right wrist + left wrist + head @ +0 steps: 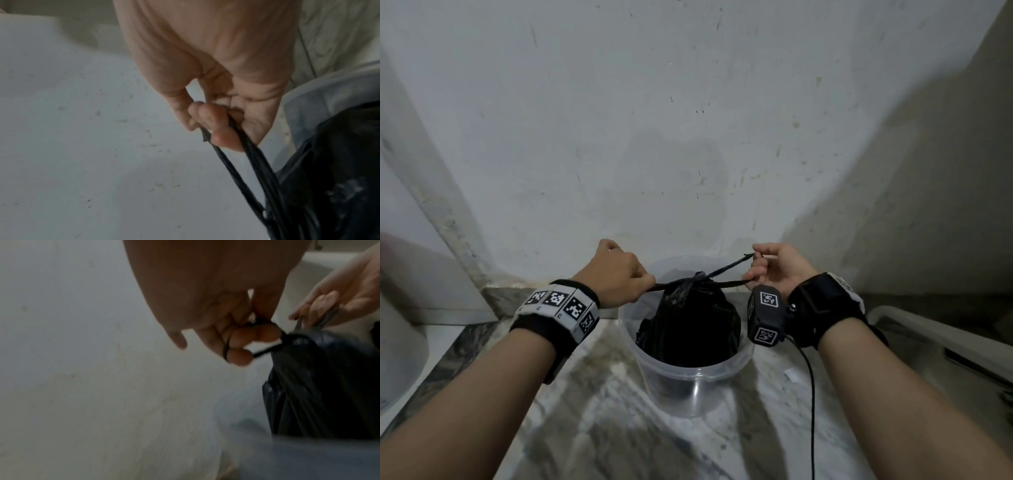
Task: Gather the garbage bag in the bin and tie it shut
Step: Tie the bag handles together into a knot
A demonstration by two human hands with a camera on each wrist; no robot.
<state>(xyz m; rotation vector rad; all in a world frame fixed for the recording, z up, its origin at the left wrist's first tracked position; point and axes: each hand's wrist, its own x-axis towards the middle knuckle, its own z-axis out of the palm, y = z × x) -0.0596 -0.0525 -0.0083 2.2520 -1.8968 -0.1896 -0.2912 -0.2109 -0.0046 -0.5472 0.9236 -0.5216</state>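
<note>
A black garbage bag (688, 325) sits gathered inside a clear plastic bin (688, 383) on the marble floor. Its top is bunched into a knot (697, 279) with thin twisted strands running out to both sides. My left hand (619, 274) grips the left strand (664, 286), fingers curled round it (242, 345). My right hand (774, 270) pinches the right strands (729, 270) between thumb and fingers (213, 128). Both strands are pulled taut and level above the bin. The bag (320, 386) also fills the right side of both wrist views (337, 186).
A stained white wall (688, 120) stands right behind the bin. A white object (928, 335) lies at the right, and a black cable (812, 404) hangs from my right wrist device. The marble floor (602, 411) spreads in front.
</note>
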